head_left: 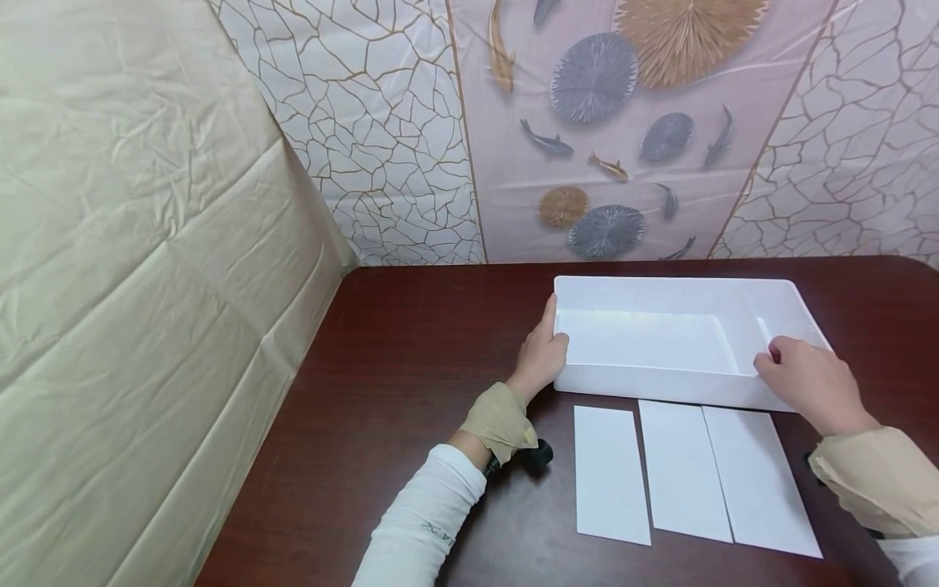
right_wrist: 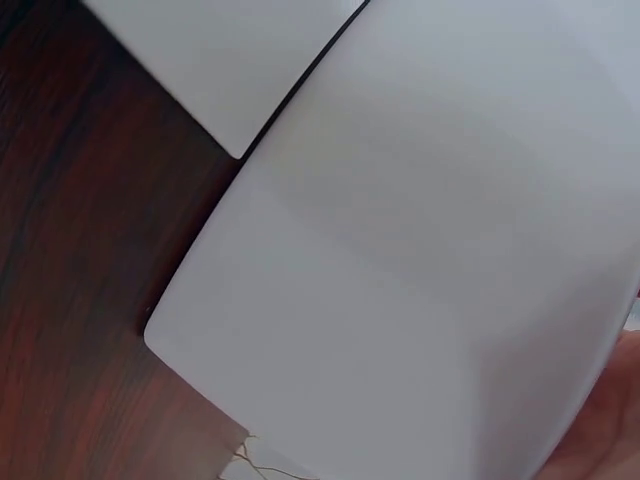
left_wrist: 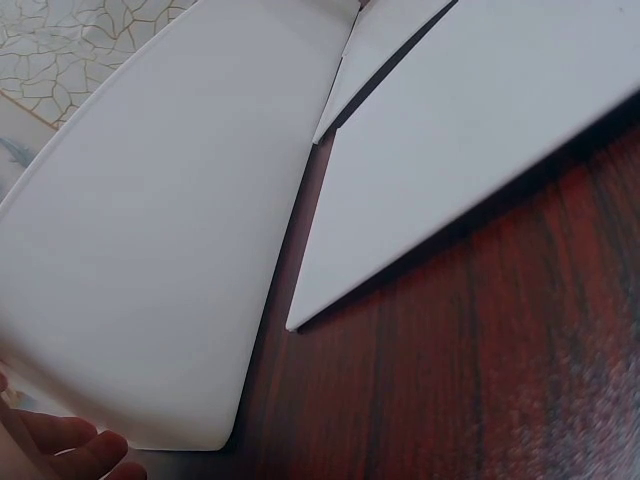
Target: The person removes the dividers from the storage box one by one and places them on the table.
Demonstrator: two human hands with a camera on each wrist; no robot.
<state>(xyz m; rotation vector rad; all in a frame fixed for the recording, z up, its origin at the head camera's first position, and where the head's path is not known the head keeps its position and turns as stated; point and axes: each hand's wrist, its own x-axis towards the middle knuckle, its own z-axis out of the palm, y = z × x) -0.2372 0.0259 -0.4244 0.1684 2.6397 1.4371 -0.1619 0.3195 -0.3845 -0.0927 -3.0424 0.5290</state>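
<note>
A long white plastic tray with a low divider near its right end stands on the table. At its left end, my left hand holds the side wall, the index finger along the outside and the thumb at the rim. The left wrist view shows fingers beside the tray's corner. Over the front rim at the right end, my right hand grips the tray with fingers curled inward. In the right wrist view, part of that hand shows behind the tray wall.
Three white rectangular panels lie in front of the tray: a left panel, a middle panel and a right panel. The dark red wooden table meets a patterned wall covering behind and a beige cloth at left.
</note>
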